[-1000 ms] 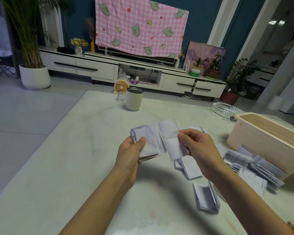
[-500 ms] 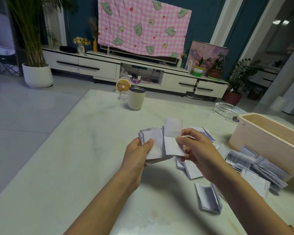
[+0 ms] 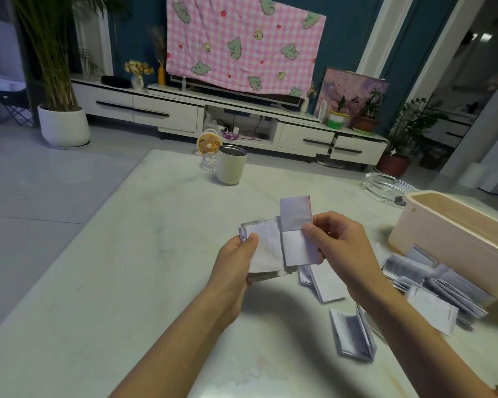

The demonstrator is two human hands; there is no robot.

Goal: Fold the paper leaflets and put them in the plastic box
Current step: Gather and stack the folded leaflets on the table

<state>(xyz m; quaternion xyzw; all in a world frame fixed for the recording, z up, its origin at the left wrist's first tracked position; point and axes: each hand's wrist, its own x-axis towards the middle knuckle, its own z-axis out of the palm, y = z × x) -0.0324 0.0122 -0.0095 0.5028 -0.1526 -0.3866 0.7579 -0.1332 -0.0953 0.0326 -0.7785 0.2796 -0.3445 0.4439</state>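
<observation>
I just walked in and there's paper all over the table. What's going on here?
A person is folding leaflets over the table. The left hand holds a stack of leaflets, thumb on top. The right hand pinches a single leaflet at its crease, its upper half standing up. Loose leaflets lie beside the plastic box on the right; its inside is barely visible.

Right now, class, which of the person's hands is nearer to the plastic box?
Right. The right hand, pinching a leaflet, is apart from the plastic box but closest to it; the left hand, holding a stack, lies farther off, on the right hand's other side.
</observation>
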